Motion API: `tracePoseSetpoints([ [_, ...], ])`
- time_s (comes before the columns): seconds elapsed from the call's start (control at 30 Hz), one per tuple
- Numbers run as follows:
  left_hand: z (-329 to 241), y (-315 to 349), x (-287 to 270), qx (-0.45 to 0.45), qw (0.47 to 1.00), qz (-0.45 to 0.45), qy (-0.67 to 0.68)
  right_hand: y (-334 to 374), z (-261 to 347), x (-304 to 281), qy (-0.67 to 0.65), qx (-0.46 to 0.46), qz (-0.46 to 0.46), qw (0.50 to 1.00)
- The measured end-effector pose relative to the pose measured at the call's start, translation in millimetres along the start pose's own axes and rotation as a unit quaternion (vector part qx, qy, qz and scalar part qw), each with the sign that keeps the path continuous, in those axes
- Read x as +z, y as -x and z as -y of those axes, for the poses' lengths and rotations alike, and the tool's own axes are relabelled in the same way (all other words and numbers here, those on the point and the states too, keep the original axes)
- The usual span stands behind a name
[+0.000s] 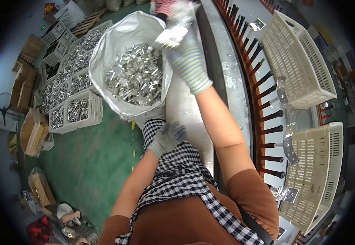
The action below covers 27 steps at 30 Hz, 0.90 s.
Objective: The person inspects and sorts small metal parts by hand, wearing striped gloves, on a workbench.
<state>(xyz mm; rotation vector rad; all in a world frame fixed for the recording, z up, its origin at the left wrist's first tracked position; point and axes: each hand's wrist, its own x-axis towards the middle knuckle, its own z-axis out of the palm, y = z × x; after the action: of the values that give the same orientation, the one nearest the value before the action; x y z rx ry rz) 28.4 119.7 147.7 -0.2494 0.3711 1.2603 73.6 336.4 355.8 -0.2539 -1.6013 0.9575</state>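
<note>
My right hand point(189, 65), in a striped knitted glove, reaches forward past the right rim of a big white woven sack point(98, 73). It is closed on a shiny bent metal piece point(172, 36); glare and motion blur hide its exact shape and whether there is more than one. Inside the sack lies a heap of small silvery metal pieces point(134, 75). My left hand point(168, 139), also gloved, rests on the checked apron over my thigh, its fingers loosely apart and holding nothing.
A metal bench point(189, 118) runs forward beside the sack. To the right stand a row of black-handled levers point(272, 130) and two cream plastic crates point(296, 61). White crates point(79, 110) full of metal pieces cover the left floor. Another person's checked sleeve point(165, 7) shows at the top.
</note>
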Motion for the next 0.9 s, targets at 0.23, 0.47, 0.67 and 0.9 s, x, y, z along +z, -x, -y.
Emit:
tracePoseSetpoints([
  [0.23, 1, -15, -54, 0.086, 0.981, 0.071, -0.159, 153, -42, 1, 0.196, 0.321, 0.202, 0.904],
  [0.47, -7, 4, -11, -0.008, 0.999, 0.052, 0.01, 197, -21, -71, 0.128, 0.277, -0.353, 0.885],
  [0.67, 0, 2, 0, 0.017, 1.0, 0.008, 0.017, 151, 29, -118, 0.294, 0.18, -0.357, 0.868],
  [0.9, -2, 3, 2, 0.031, 0.999, 0.024, 0.005, 111, 18, -131, 0.295, 0.099, -0.401, 0.862],
])
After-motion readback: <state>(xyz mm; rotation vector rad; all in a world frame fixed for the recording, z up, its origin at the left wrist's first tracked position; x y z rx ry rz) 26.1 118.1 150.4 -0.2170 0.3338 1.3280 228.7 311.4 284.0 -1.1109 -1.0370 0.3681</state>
